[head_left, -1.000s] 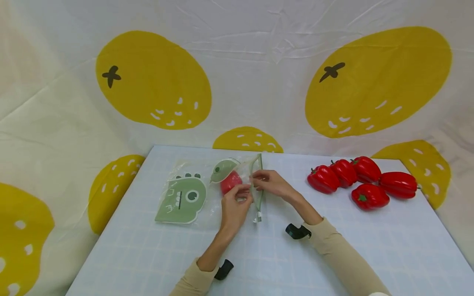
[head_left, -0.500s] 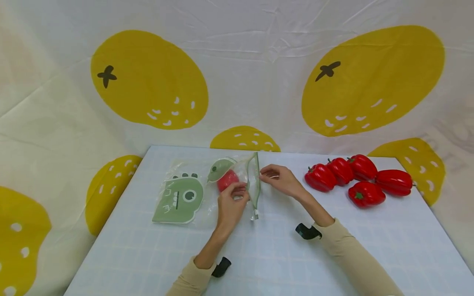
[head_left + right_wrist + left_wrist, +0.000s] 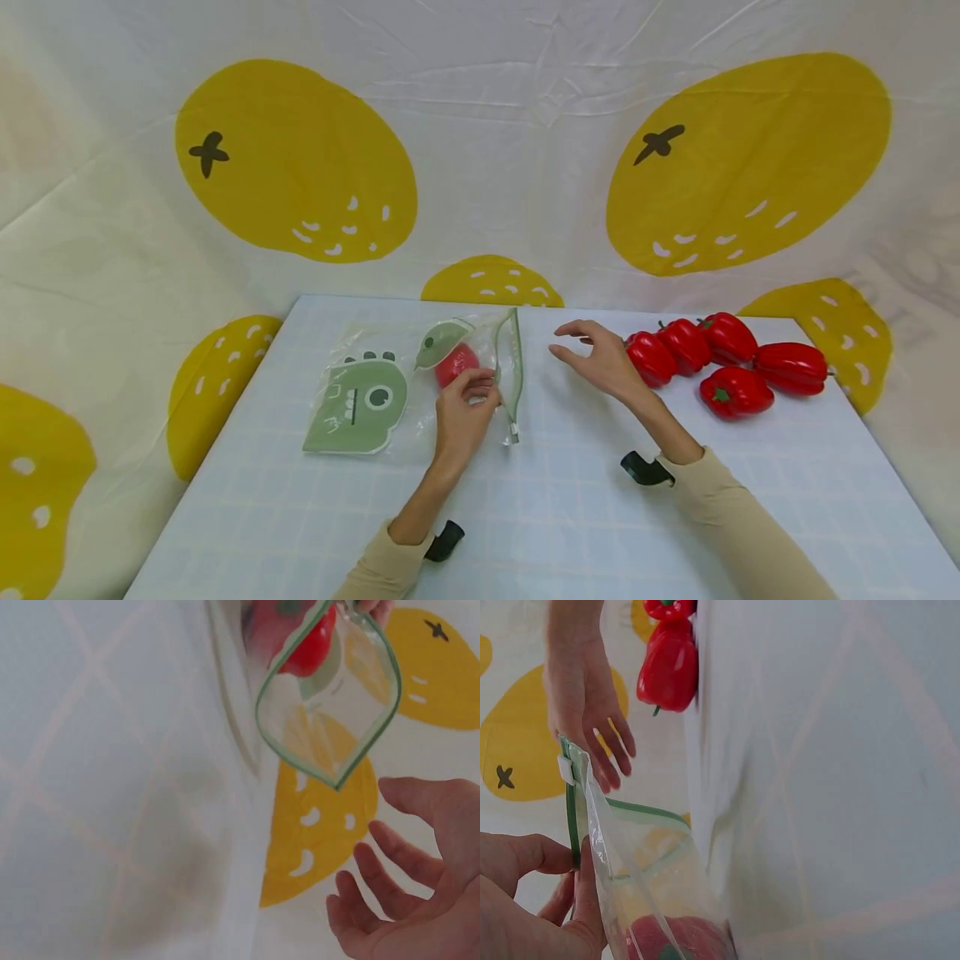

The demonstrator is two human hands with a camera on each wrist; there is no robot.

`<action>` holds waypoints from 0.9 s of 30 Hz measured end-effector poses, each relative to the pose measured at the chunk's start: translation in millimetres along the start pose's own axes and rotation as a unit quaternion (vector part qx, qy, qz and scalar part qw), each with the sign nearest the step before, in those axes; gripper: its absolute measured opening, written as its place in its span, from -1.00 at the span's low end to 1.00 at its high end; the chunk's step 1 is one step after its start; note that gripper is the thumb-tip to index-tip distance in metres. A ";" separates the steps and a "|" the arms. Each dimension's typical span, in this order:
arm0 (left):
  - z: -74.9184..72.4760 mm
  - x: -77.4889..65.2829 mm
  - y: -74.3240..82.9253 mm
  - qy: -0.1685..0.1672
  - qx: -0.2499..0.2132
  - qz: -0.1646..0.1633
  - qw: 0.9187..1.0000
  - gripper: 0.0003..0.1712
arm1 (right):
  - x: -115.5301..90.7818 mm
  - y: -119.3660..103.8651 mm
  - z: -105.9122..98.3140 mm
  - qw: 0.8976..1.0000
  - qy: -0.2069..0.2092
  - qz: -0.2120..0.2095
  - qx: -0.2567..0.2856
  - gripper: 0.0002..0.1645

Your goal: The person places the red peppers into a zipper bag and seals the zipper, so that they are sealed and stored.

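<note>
Clear zip bag (image 3: 417, 396) lay on tabletop (image 3: 555, 517), mouth gaping, red pepper (image 3: 454, 363) inside. My left hand (image 3: 462, 421) pinched bag by mouth edge. My right hand (image 3: 600, 360) hung apart from bag, fingers loosely spread, near five loose peppers (image 3: 729, 337) on right.

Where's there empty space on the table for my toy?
The table is bare between the left sleeve and right sleeve, and in front of the loose peppers. It's crowded around the bag, which the left hand pinches, and where the loose peppers cluster.
</note>
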State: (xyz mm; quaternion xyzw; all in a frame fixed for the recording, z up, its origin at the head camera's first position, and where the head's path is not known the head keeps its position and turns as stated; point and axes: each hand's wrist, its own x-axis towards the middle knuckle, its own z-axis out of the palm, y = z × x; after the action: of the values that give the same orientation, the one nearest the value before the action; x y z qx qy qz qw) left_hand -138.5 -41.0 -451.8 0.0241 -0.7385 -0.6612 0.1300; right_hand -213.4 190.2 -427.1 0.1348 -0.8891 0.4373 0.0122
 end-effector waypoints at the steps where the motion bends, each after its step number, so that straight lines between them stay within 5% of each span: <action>1: -0.1 -0.1 0.1 0.000 0.001 -0.002 1.000 -0.80 | -1.1 0.2 -2.2 1.000 0.006 0.000 -0.004 -0.55; 27: -1.6 0.4 1.5 0.000 -0.005 0.001 1.000 -0.82 | -22.1 39.6 -43.9 0.991 0.098 0.001 -0.091 -0.46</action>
State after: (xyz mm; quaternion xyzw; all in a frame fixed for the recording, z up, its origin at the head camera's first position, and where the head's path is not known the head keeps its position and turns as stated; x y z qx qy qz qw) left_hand -138.4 -42.4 -450.2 0.0220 -0.7350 -0.6650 0.1308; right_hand -206.3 252.6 -433.8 0.0886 -0.9200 0.3654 0.1110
